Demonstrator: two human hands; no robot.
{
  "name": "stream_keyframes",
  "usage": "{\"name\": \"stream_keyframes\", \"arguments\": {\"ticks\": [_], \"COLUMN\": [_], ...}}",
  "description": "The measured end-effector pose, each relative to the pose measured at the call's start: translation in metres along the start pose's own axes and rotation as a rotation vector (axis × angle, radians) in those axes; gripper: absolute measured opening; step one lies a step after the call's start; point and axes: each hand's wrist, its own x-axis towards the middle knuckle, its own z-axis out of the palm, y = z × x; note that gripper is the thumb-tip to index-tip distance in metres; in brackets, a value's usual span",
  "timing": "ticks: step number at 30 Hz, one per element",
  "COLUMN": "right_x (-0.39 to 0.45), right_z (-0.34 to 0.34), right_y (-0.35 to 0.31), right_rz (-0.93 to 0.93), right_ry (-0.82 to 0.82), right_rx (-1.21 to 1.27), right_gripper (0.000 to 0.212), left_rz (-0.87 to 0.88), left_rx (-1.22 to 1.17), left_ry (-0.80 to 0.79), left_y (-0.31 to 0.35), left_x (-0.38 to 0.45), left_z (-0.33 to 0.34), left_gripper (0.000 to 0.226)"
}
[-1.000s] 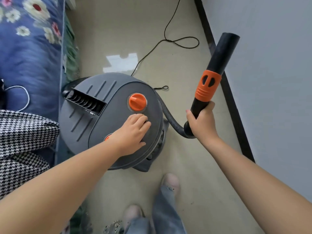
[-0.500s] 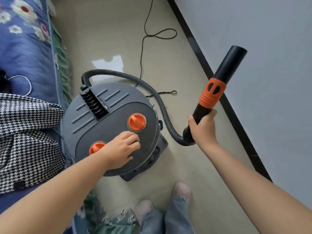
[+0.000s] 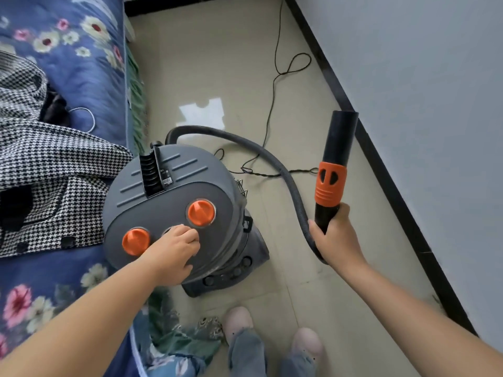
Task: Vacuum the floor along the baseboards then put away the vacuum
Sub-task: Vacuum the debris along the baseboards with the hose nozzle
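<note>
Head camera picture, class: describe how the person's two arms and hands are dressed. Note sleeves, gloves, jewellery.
Both forearms are bare, with no sleeve in view. The left hand and right hand wear no gloves; no rings, watch or bracelet show.

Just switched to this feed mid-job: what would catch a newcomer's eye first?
The grey canister vacuum with its two orange knobs dominates the centre, beside the floral bed cover. The left hand rests on its lid, fingers curled, while the right hand grips the black-and-orange hose handle near the dark baseboard. A thin cord trails across the floor.
</note>
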Motion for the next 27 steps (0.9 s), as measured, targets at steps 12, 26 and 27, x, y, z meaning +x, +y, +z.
{"name": "stream_keyframes", "arguments": {"ticks": [12,26,27], "right_x": [-0.017,-0.089,-0.093], "right_z": [0.009,0.049,0.050], "right_y": [-0.003,0.012,0.012], "right_rz": [-0.063,0.040,0.040], "right_ry": [0.024,0.127,0.132], "right_rx": [0.023,0.056,0.057], "right_gripper": [0.035,0.035,0.036], "left_rz": [-0.697,-0.498,-0.482], "left_rx": [-0.239,-0.311,-0.309], "left_ry": [0.088,0.139,0.135], "left_y": [0.039,0.068,0.073], "left_x": [0.040,0.013,0.010], "left_z": [-0.016,0.000,0.002], "left_gripper": [0.061,0.044,0.044]}}
